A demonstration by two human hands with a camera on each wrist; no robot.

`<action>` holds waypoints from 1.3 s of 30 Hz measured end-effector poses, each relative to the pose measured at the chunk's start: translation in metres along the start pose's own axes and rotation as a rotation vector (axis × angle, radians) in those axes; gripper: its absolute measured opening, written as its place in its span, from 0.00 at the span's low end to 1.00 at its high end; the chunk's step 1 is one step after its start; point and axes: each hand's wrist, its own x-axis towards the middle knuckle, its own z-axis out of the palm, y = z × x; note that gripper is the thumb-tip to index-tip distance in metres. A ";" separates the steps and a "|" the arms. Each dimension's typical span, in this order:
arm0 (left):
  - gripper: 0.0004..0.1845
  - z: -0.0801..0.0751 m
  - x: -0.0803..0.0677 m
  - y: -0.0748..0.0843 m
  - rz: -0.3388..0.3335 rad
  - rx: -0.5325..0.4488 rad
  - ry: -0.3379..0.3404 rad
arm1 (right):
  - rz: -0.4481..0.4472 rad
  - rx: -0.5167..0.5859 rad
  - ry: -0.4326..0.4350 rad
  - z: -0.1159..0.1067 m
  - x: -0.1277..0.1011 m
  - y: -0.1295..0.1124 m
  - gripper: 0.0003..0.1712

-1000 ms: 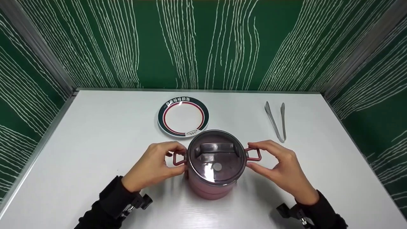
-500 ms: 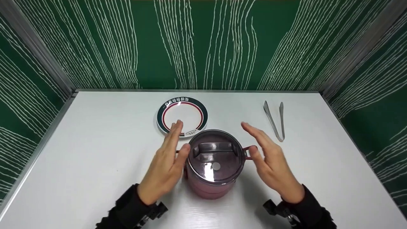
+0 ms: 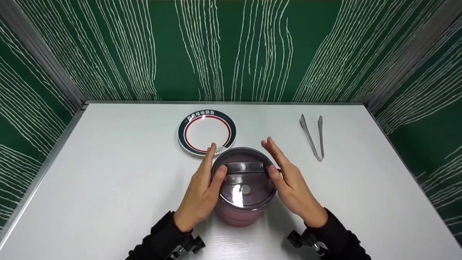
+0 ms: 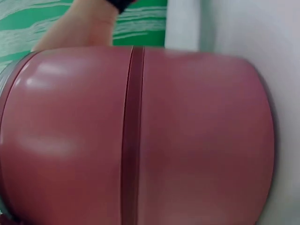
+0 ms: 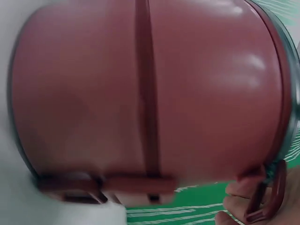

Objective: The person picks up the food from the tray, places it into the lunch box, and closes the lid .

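We've got the plate (image 3: 206, 132) just beyond the pot (image 3: 242, 187), tongs (image 3: 312, 136) off to the far right; bare table (image 3: 108, 173) lies open on the left and near right.

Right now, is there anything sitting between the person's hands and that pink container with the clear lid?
Nothing visible does. The left hand and the right hand lie flat against opposite sides of the clear lid on the pink container. The plate and tongs lie farther back.

White tabletop (image 3: 108, 162), green walls (image 3: 223, 50) with thin white wavy lines on three sides, grey metal corner posts (image 3: 47, 61), even light
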 end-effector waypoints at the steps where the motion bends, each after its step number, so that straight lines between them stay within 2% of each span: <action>1: 0.36 0.001 0.001 -0.001 -0.007 -0.023 0.012 | 0.011 0.024 -0.004 0.002 0.000 0.000 0.36; 4: 0.33 0.005 0.002 -0.003 -0.028 -0.098 0.056 | 0.051 0.115 0.001 0.009 0.001 0.000 0.34; 10: 0.30 0.015 0.006 -0.010 -0.079 -0.280 0.129 | 0.147 0.314 0.068 0.018 0.004 -0.002 0.31; 16: 0.31 0.025 0.008 -0.016 -0.119 -0.401 0.156 | 0.223 0.404 0.115 0.025 0.006 -0.002 0.30; 25: 0.31 0.034 0.010 -0.018 -0.084 -0.431 0.207 | 0.240 0.479 0.166 0.031 0.007 -0.001 0.28; 39: 0.28 0.038 0.009 -0.016 -0.021 -0.499 0.262 | 0.195 0.620 0.221 0.042 0.007 -0.002 0.26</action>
